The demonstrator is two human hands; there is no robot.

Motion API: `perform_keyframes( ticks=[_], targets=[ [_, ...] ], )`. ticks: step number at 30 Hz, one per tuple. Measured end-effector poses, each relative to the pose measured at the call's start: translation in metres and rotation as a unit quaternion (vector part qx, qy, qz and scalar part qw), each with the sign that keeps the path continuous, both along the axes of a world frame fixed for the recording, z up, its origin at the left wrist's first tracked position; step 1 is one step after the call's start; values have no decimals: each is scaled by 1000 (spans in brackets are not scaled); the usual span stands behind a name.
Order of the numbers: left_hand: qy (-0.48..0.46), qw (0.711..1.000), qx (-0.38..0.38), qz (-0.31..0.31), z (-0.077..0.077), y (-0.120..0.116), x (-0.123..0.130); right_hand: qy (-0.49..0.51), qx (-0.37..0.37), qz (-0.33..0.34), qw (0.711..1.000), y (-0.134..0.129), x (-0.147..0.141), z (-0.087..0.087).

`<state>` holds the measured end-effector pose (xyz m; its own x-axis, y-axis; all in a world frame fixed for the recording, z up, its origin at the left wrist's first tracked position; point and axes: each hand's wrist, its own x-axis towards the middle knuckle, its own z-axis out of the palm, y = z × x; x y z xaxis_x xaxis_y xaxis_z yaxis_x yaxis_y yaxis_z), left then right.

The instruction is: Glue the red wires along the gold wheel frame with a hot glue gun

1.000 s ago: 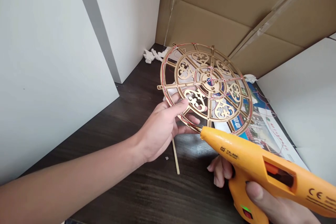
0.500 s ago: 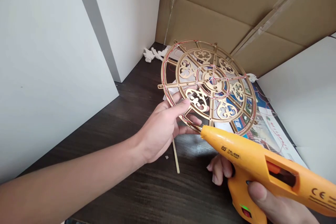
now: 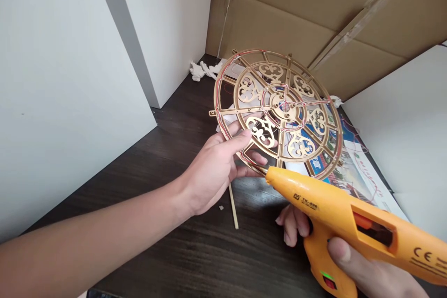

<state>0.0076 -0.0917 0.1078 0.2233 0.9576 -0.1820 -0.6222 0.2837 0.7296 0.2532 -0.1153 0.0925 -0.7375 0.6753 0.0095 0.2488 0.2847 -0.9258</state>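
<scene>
A round openwork wooden frame (image 3: pixel 287 149) with scroll ornaments and red wires along its rings is tilted above the dark table. My left hand (image 3: pixel 223 158) pinches its near left edge, thumb on top and fingers underneath. An orange glue gun (image 3: pixel 314 191) lies in the grip of my right hand (image 3: pixel 352 258), its handle lit green near a red switch. The gun's metal nozzle points left and meets the frame's near rim, just right of my left thumb. Whether glue is coming out cannot be made out.
Printed sheets (image 3: pixel 366 172) lie beneath the frame on the dark table (image 3: pixel 167 260). A thin stick (image 3: pixel 233 207) is below my left hand. Crumpled white tissue (image 3: pixel 197 71) sits at the back left. Cardboard (image 3: pixel 279 14) and white panels (image 3: pixel 70 56) surround the table.
The far side of the frame has risen very slightly in view. Both hands, the gun and its nozzle at the rim are almost where they were.
</scene>
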Motion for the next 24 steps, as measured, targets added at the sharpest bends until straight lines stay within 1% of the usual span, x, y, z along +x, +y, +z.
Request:
perform_keyframes(
  ticks=[6,10,14,18,24],
  targets=[
    [13,1000,-7,10,1,1,0,16,-19,-1,1000,0,-1,2],
    [7,1000,-8,12,0,3,-1,9,-8,5,1000,0,1,2],
    [9,999,-14,29,-1,5,-3,2,2,-4,1000,0,9,-5],
    [8,999,7,31,-2,6,-4,-5,7,-9,1000,1,17,-14],
    [17,999,22,28,-8,9,-5,6,-2,0,1000,2,18,-18]
  ],
)
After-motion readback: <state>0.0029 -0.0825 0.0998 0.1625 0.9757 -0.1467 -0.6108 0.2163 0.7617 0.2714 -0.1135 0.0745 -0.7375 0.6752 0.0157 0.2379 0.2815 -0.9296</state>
